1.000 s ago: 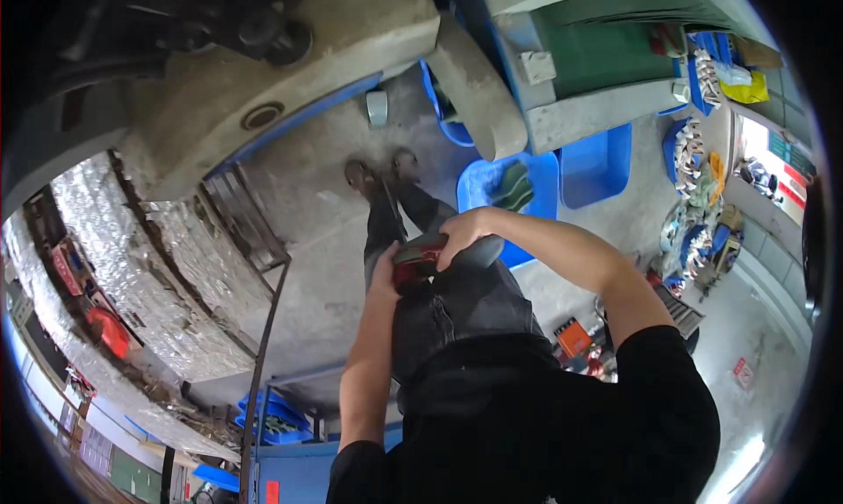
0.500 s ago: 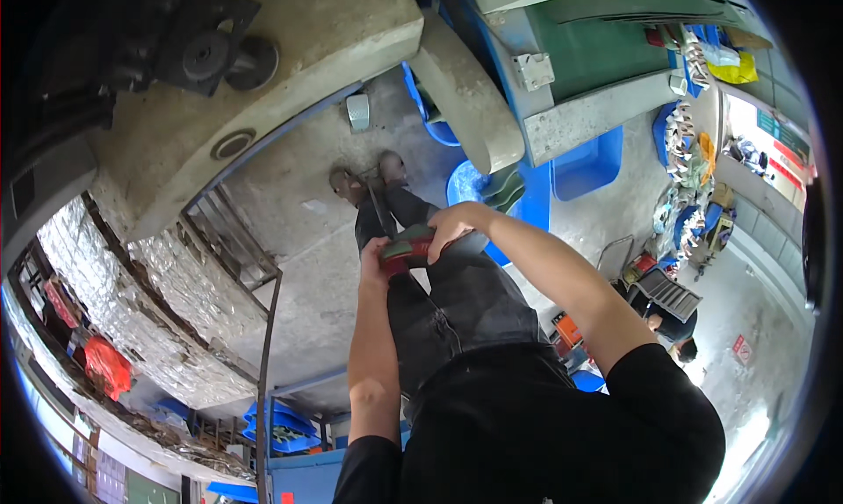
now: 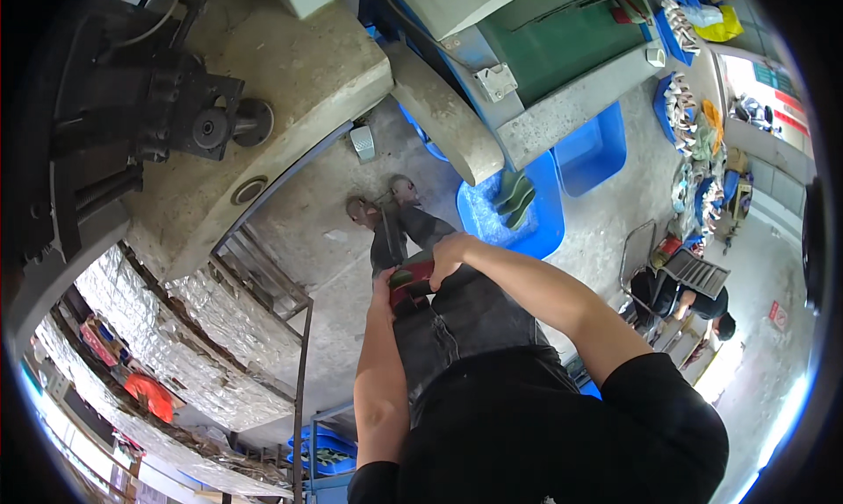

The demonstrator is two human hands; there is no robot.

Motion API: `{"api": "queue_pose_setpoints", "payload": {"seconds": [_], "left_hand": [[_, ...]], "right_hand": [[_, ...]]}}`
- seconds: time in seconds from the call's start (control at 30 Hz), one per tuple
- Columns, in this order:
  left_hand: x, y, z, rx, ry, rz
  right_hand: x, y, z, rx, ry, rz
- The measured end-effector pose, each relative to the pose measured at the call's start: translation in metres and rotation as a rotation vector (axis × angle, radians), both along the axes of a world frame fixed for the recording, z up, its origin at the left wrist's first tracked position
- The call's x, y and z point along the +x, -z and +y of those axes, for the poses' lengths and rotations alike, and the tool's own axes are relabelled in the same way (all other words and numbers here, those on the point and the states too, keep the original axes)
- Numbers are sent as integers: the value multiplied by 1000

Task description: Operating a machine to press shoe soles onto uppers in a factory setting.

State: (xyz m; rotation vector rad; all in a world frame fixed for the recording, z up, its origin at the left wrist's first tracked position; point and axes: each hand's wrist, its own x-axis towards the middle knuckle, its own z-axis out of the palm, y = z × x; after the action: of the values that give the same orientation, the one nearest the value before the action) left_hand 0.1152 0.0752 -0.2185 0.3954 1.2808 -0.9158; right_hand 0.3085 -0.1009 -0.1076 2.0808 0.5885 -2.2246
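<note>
Both my hands meet in front of my waist around a small red and black object (image 3: 411,286). My left hand (image 3: 383,286) grips its left side. My right hand (image 3: 448,251) closes over its top right. What the object is cannot be told. Below the hands are my dark trousers and my two shoes (image 3: 379,202) on the grey concrete floor (image 3: 307,214).
A large grey machine with a dark motor (image 3: 189,122) stands to my left. A blue tray (image 3: 514,210) holding green parts lies by my feet, another blue bin (image 3: 593,148) beyond it. A metal rack (image 3: 263,280) and foil-wrapped ducts (image 3: 158,324) are at left. Another person (image 3: 685,302) sits at right.
My view has shifted, so the machine and bins sit differently in the picture. Both hands stay together on the red and black object at my waist.
</note>
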Motion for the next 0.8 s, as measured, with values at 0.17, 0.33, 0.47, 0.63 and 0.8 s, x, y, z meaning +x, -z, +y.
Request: {"api": "queue_pose_setpoints", "payload": {"seconds": [0.17,0.33,0.47,0.63,0.8], "left_hand": [[20,-28,4,-112,5,-33],[6,-2,11,-272,41,-109],[5,-28,-22,-337,129,-110],[-14,51,-103,-290,293,-18],[35,150,-199,-500,259,-121]], "right_hand": [[-16,-14,2,-51,62,-87],[-44,-71,29,-44,102,-215],[-63,-75,-10,11,189,-188],[-102,-13,-102,-82,381,-173],[-70,40,-190,-175,402,-343]]}}
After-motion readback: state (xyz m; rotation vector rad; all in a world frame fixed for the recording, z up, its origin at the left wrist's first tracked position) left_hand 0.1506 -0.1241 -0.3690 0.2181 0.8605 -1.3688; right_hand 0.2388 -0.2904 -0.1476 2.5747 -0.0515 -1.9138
